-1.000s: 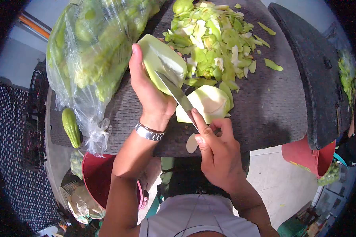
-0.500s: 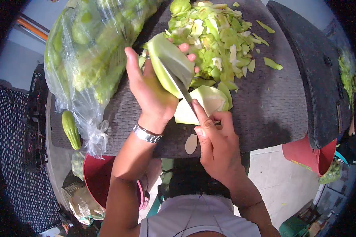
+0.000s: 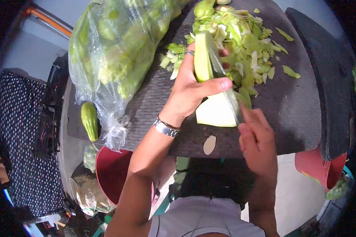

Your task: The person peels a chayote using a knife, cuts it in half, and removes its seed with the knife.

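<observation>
My left hand (image 3: 192, 89) is wrapped round a peeled pale-green fruit piece (image 3: 203, 59), thumb stretched across its near end. In my right hand (image 3: 259, 136) is a knife, its handle mostly hidden by the fingers. The knife blade (image 3: 230, 103) slants up and left along the right side of the held piece; whether it is cutting in, I cannot tell. Below my left hand, a pale cut fruit piece (image 3: 215, 113) lies on the dark textured table. A heap of green and white peelings (image 3: 251, 47) spreads just beyond both hands.
A clear plastic bag (image 3: 114, 63) full of green fruit lies at left, with a ribbed green fruit (image 3: 89, 121) beside it. A thin pale slice (image 3: 209, 145) rests near the table edge (image 3: 186, 153). Red buckets (image 3: 114, 168) stand below; a black chair back (image 3: 320, 79) is at right.
My left hand has turned the fruit piece more upright and brought its thumb over it. The knife has moved to the piece's right side. The whole view has shifted, with the table appearing further right.
</observation>
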`<state>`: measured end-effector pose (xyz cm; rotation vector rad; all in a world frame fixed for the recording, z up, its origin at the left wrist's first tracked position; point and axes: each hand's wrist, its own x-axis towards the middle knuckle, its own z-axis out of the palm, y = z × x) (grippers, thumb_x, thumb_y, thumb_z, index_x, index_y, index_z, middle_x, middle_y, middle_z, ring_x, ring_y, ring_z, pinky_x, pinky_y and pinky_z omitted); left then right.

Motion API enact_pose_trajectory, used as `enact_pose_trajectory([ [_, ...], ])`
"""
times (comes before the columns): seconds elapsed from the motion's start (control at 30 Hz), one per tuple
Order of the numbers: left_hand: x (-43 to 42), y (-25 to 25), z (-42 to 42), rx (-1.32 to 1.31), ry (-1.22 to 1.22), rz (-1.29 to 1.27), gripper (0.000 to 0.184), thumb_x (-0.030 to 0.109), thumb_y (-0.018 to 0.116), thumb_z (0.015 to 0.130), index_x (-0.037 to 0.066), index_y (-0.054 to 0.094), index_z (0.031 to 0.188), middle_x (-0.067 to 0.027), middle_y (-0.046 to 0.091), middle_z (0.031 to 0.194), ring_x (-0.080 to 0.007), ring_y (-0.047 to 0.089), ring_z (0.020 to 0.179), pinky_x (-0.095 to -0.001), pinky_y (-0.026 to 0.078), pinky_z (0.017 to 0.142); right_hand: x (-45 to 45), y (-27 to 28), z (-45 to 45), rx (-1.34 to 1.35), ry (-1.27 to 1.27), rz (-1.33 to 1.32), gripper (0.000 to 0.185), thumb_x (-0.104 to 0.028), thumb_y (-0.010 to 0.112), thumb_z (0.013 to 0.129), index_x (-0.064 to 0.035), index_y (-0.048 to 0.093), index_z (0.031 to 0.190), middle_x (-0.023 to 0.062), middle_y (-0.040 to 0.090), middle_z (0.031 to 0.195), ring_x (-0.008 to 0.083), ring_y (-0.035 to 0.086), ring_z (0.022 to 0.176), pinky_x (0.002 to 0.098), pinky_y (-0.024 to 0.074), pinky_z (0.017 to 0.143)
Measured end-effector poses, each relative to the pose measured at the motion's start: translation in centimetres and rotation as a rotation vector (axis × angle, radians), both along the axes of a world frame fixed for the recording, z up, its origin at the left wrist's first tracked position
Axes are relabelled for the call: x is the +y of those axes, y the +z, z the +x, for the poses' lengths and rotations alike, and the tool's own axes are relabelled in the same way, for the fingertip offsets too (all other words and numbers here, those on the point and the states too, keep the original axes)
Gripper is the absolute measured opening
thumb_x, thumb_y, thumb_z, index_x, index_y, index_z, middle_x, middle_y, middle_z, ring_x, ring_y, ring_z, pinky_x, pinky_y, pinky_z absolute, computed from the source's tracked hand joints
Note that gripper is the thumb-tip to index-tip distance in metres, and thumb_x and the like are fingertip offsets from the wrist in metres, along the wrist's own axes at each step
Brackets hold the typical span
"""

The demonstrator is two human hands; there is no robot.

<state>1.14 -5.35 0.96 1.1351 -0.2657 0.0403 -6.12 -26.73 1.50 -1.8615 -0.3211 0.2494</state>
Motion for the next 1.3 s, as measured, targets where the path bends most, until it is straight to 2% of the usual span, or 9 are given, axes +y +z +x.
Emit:
enact_pose_trajectory([
  [0.17,0.8,-0.3,-0.1,0.129,-0.216,-0.197,0.074,0.019,0.076,0.091,0.004,0.035,0.151,-0.0151,0.059,0.136,-0.0227,0.063,0.116,-0.0408,0.054,0.099,-3.0,-0.4,0.8,0.389,-0.008,0.300,0.034,-0.012,0.056,0.105,-0.0017,0.058,0.137,0.0044,0.058,0.102,0.0080,0.054,0.059,0.0233,0.0443,0.048],
  [0.27,1.0,-0.7,0.0,0.215,-0.256,-0.394,0.061,0.037,0.062,0.101,0.002,0.042,0.147,-0.0202,0.062,0.134,-0.0295,0.067,0.115,-0.0484,0.057,0.097,-2.2,0.1,0.0,0.542,-0.326,0.301,0.034,-0.018,0.058,0.105,-0.0014,0.057,0.135,0.0059,0.059,0.102,0.0095,0.054,0.056,0.0250,0.0470,0.048],
  [0.5,1.2,-1.3,1.0,0.388,-0.230,-0.801,0.065,0.058,0.047,0.103,0.004,0.056,0.140,-0.0217,0.066,0.131,-0.0381,0.067,0.115,-0.0544,0.053,0.100,0.4,-0.5,-0.4,0.365,-0.122,0.215,0.024,-0.020,0.052,0.107,-0.0031,0.057,0.123,0.0079,0.069,0.084,0.0107,0.057,0.050,0.0270,0.0461,0.045],
  [0.57,0.7,-1.1,0.9,0.369,-0.155,-0.657,0.068,0.060,0.044,0.103,0.005,0.056,0.140,-0.0247,0.065,0.130,-0.0414,0.067,0.114,-0.0555,0.054,0.100,1.3,-0.3,-0.6,0.293,-0.093,0.162,0.021,-0.020,0.047,0.110,-0.0021,0.056,0.113,0.0093,0.068,0.076,0.0086,0.054,0.047,0.0238,0.0419,0.043],
  [0.8,-0.2,0.0,0.2,0.368,-0.301,-0.657,0.072,0.069,0.042,0.100,0.006,0.059,0.130,-0.0242,0.069,0.114,-0.0421,0.070,0.102,-0.0498,0.058,0.089,1.6,-1.2,-0.1,0.180,-0.015,-0.087,0.024,-0.021,0.051,0.107,-0.0019,0.055,0.121,0.0216,0.070,0.077,0.0354,0.072,0.063,0.0446,0.0548,0.059],
  [0.9,-0.3,0.0,0.1,0.383,-0.215,-0.567,0.071,0.069,0.041,0.100,0.007,0.059,0.129,-0.0235,0.070,0.111,-0.0418,0.071,0.097,-0.0494,0.060,0.084,2.2,-1.7,-0.3,0.054,-0.057,-0.091,0.022,-0.022,0.048,0.109,-0.0018,0.055,0.103,0.0078,0.064,0.062,0.0118,0.058,0.045,0.0290,0.0440,0.044],
  [1.0,-0.7,0.4,-0.2,0.395,-0.188,-0.543,0.070,0.069,0.041,0.100,0.008,0.059,0.129,-0.0226,0.071,0.109,-0.0419,0.072,0.093,-0.0484,0.061,0.080,2.5,-0.9,-0.2,0.103,-0.068,-0.088,0.022,-0.022,0.049,0.109,-0.0013,0.055,0.103,0.0084,0.064,0.062,0.0133,0.059,0.045,0.0307,0.0448,0.044],
  [1.1,-0.6,0.1,-0.2,0.366,-0.108,-0.430,0.068,0.068,0.042,0.100,0.008,0.059,0.128,-0.0215,0.071,0.107,-0.0402,0.073,0.091,-0.0474,0.061,0.078,1.9,-1.5,-0.2,0.102,-0.019,-0.174,0.023,-0.021,0.053,0.106,-0.0006,0.054,0.117,0.0251,0.068,0.078,0.0418,0.073,0.075,0.0508,0.0556,0.065],
  [1.3,-0.6,0.4,-0.3,0.367,-0.143,-0.500,0.067,0.067,0.044,0.100,0.008,0.060,0.128,-0.0210,0.071,0.105,-0.0367,0.073,0.088,-0.0460,0.061,0.077,1.5,-2.6,0.0,0.109,0.052,-0.055,0.021,-0.019,0.052,0.107,-0.0001,0.055,0.114,0.0216,0.071,0.078,0.0383,0.075,0.074,0.0467,0.0574,0.063],
])
